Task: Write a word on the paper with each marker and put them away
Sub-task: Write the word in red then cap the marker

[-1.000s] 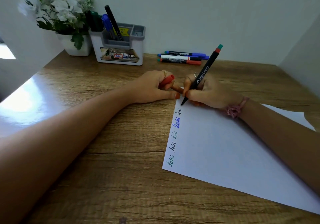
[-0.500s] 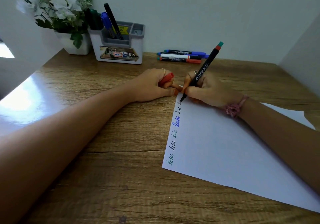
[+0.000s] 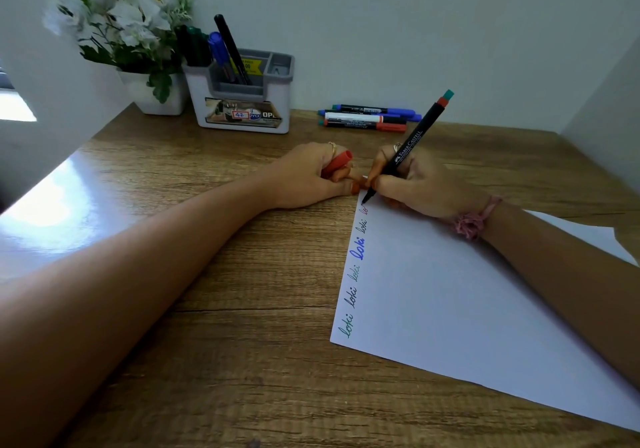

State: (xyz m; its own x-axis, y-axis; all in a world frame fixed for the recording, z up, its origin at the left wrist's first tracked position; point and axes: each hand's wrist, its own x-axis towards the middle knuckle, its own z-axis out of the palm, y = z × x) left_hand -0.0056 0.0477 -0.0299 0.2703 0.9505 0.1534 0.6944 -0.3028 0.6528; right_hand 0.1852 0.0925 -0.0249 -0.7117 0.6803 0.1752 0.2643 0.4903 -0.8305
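A white sheet of paper [image 3: 467, 309] lies on the wooden desk, with several words "loki" in different colours along its left edge. My right hand [image 3: 419, 188] grips a black marker [image 3: 412, 143] with a red and teal end, its tip touching the paper's top left corner beside fresh red letters. My left hand [image 3: 311, 177] rests on the desk next to that corner, fingers curled round a red cap [image 3: 337, 163]. Several markers [image 3: 367, 117] lie at the back of the desk. A grey-and-white holder [image 3: 242, 101] has markers standing in it.
A white pot of white flowers [image 3: 152, 91] stands left of the holder against the wall. White walls close in the desk at the back, left and right. A bright glare lies on the desk's left part [image 3: 52, 205].
The marker tip has moved a little up the paper's left edge, and red letters now show beneath it. My left hand has stayed put with the cap.
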